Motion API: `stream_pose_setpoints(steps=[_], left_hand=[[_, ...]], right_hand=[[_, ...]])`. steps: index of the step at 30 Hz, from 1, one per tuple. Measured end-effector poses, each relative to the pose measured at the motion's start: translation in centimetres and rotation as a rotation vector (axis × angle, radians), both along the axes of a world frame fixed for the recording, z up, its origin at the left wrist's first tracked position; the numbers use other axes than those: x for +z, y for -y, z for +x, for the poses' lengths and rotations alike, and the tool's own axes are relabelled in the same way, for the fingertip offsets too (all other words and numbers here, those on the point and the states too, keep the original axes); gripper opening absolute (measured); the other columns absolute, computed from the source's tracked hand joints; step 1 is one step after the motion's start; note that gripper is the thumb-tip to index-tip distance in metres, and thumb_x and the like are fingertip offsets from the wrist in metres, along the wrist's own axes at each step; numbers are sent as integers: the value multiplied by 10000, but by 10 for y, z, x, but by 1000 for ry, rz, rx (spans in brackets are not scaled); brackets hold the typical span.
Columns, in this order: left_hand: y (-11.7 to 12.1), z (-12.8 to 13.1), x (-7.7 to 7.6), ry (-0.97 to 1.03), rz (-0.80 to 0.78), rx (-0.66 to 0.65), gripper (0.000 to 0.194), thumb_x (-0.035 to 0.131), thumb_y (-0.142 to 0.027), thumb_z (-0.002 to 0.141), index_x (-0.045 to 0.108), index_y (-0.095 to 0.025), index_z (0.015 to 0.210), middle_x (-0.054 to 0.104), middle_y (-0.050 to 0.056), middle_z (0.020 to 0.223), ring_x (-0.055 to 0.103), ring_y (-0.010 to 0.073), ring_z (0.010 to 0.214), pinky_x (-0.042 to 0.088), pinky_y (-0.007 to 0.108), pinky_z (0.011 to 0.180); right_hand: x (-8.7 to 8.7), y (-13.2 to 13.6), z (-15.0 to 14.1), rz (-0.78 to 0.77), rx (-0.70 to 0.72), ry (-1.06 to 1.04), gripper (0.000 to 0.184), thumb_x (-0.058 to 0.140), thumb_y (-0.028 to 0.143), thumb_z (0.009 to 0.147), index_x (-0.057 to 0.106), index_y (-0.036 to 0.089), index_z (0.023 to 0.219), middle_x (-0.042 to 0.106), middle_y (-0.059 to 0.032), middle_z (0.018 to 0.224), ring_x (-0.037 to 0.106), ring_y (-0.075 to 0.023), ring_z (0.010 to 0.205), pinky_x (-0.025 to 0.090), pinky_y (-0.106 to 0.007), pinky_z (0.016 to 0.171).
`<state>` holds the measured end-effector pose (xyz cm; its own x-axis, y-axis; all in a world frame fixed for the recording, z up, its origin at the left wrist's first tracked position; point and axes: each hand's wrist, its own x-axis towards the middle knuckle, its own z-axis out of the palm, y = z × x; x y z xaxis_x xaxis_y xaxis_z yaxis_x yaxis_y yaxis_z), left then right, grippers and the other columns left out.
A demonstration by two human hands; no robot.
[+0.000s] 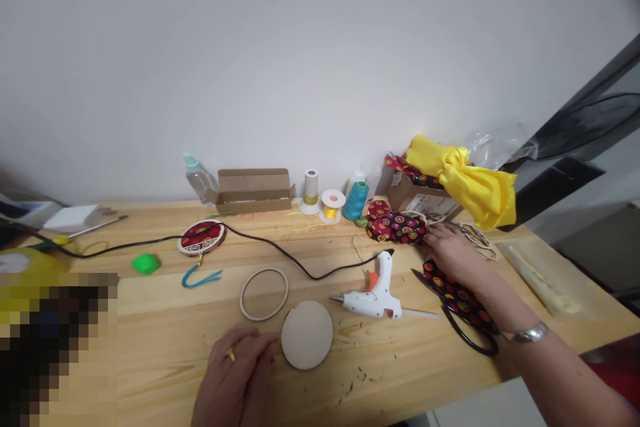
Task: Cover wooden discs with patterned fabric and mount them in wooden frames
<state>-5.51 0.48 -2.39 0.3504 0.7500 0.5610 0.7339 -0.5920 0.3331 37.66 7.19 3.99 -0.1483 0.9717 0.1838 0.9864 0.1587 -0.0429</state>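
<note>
My left hand rests on the table with its fingers curled together, fingertips close to the left edge of a pale round disc. Whatever those fingers may hold is hidden. A thin wooden ring lies just beyond them. At the right, my right hand reaches in beside the patterned fabric pieces and some cut-out wooden pieces. Its fingers bend downward and their tips are out of sight. Under that forearm lie more dark patterned fabric and black-handled scissors.
A white glue gun lies right of the disc, its black cord crossing the table. A decorated round ornament and a green lump lie left. Along the wall stand an open cardboard box, thread spools and yellow cloth.
</note>
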Motion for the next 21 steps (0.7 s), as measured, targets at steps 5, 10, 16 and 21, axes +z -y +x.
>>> stream_pose_setpoints(steps=[5, 10, 16, 21], left_hand=[[0, 0, 1, -13, 8, -15, 181, 488, -197, 880, 580, -242, 1028, 699, 14, 857, 635, 195, 859, 536, 268, 749], [0, -1, 2, -15, 16, -15, 180, 488, -205, 886, 577, -243, 1038, 700, 19, 860, 638, 198, 860, 537, 275, 754], [0, 0, -1, -2, -19, -34, 180, 491, -200, 884, 577, -245, 1036, 704, 14, 865, 642, 190, 868, 548, 264, 758], [1, 1, 5, 91, -28, -62, 207, 487, -195, 878, 597, -237, 1048, 713, 33, 963, 664, 187, 918, 566, 275, 799]], right_hand=[[5, 6, 6, 72, -50, -102, 329, 443, 161, 811, 671, 130, 1046, 654, -187, 1160, 573, -316, 1109, 394, -478, 968], [15, 13, 14, 126, -208, -359, 324, 457, 341, 840, 695, 178, 987, 714, -131, 988, 648, -284, 903, 482, -423, 820], [27, 26, 11, 35, -305, -781, 414, 521, 531, 784, 695, 171, 891, 718, -80, 765, 628, -200, 636, 506, -319, 608], [32, 32, -12, -72, -280, -1044, 451, 626, 586, 702, 683, 159, 836, 693, -70, 711, 595, -164, 583, 496, -288, 569]])
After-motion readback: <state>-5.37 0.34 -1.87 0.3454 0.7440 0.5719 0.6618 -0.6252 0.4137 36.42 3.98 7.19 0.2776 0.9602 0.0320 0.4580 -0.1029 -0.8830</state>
